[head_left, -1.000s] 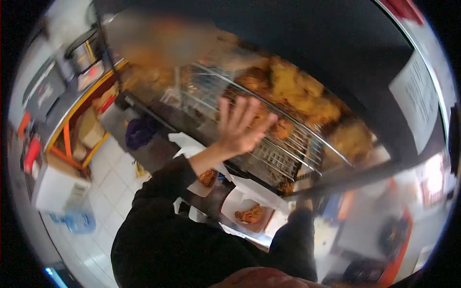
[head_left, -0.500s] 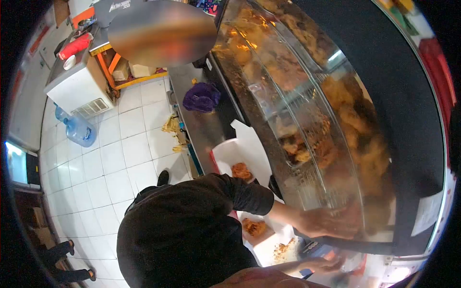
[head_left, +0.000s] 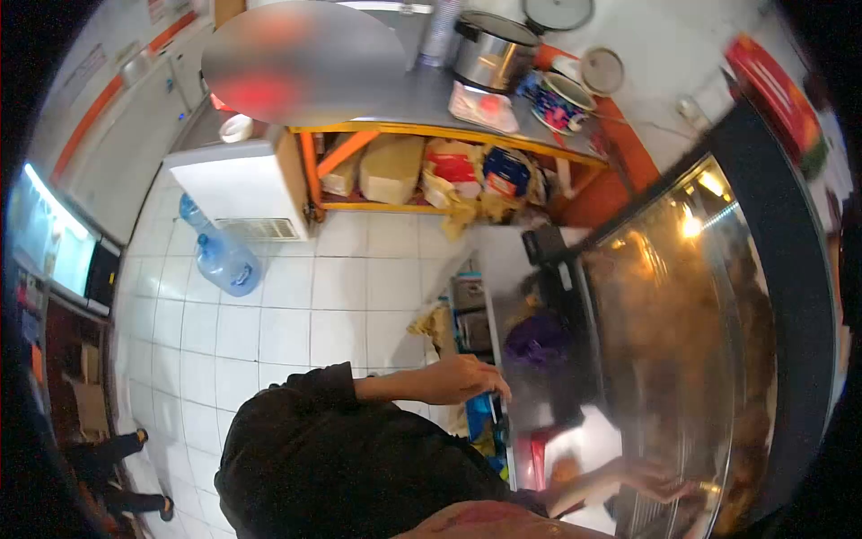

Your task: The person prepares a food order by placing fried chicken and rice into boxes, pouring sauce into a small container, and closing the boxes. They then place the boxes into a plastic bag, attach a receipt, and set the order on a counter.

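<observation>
I can't read any lettering in my view: the blue water bottle [head_left: 226,264] off to the left of my left fingers [head_left: 490,377] and the dark-blue bag [head_left: 506,171] beyond them carry markings too small and blurred to make out.

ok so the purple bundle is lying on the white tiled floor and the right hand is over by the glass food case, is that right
Not quite: the purple bundle lies on the grey counter, not on the white tiled floor, as the head view shows. The right hand is indeed over by the glass food case.
</observation>
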The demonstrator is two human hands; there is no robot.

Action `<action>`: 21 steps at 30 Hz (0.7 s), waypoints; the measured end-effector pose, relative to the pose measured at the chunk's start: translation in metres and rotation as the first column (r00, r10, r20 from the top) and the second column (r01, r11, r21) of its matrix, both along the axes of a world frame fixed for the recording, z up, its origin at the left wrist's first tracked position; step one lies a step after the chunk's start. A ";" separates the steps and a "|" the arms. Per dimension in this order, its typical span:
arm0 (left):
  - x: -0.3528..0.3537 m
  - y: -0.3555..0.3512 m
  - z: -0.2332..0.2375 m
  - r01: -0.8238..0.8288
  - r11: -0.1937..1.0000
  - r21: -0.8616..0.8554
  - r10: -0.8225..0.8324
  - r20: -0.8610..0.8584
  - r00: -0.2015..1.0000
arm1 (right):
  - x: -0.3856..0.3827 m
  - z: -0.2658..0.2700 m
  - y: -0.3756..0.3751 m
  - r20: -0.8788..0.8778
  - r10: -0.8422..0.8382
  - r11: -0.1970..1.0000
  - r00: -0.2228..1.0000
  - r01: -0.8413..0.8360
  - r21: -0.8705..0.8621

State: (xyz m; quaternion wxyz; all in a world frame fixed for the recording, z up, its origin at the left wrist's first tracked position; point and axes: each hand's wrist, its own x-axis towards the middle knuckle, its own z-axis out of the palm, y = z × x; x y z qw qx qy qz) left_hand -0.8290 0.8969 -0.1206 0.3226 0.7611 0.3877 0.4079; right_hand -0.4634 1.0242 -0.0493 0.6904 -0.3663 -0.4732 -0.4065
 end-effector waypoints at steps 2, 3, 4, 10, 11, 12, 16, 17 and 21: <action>-0.054 -0.002 0.016 -0.198 0.979 0.044 0.189 0.151 0.970 | -0.076 -0.017 0.023 -0.153 0.256 0.957 0.955 -0.272 -0.097; -0.077 -0.004 0.021 -0.232 0.972 0.027 0.225 0.146 0.963 | -0.099 -0.015 0.028 0.051 0.129 0.954 0.990 -0.110 -0.278; -0.099 -0.003 0.025 -0.239 0.971 -0.023 0.240 0.100 0.966 | -0.128 -0.014 0.036 0.098 0.146 0.944 0.984 -0.109 -0.310; -0.241 0.033 0.015 -0.383 0.924 -0.015 0.379 -0.112 0.919 | -0.249 -0.035 0.107 0.086 0.180 0.885 0.980 -0.123 -0.450; -0.265 0.044 0.015 -0.391 0.920 -0.014 0.387 -0.114 0.915 | -0.273 -0.038 0.119 -0.002 0.221 0.861 0.975 -0.196 -0.468; -0.285 0.056 0.015 -0.439 0.896 0.074 0.444 -0.106 0.889 | -0.296 -0.041 0.132 -0.003 0.227 0.861 0.974 -0.202 -0.467; -0.369 0.113 0.010 -0.541 0.820 0.186 0.558 -0.050 0.828 | -0.381 -0.038 0.188 0.059 0.198 0.911 0.979 -0.161 -0.380; -0.392 0.131 0.011 -0.547 0.813 0.199 0.567 -0.056 0.822 | -0.413 -0.035 0.207 0.130 0.129 0.946 0.983 -0.084 -0.312; -0.471 0.189 0.038 -0.755 0.633 0.170 0.774 -0.098 0.626 | -0.530 -0.006 0.260 -0.206 0.446 0.847 0.871 -0.485 -0.219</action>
